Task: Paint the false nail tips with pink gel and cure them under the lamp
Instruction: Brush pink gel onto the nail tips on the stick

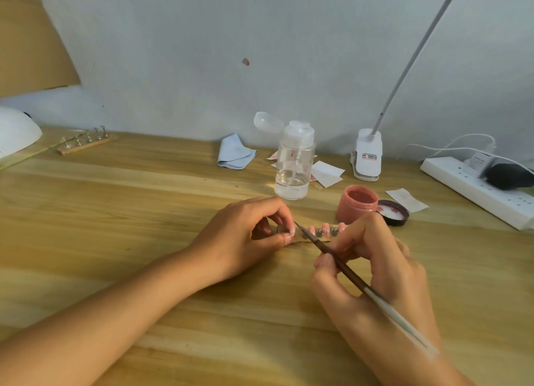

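Left hand has thumb and forefinger curled, pinching one tip at the left end of the strip. Right hand grips the brush pen-style; the bristle end points up-left and sits right at the pinched tip, while the pale handle end lies back over the wrist. Can't tell if the bristles actually touch. The remaining pink tips sit in a row on the strip between the two hands, partly hidden by the right fingers. Gel jar is open, just beyond the right hand, with its lid face-up beside it on the right. Pump bottle stands beyond the gap between the hands, cap flipped open. Cloth lies further back, beyond the left hand. Cure lamp is far off to the left of the left hand, with a spare strip next to it. Desk lamp and power strip sit back right, well beyond the right hand.
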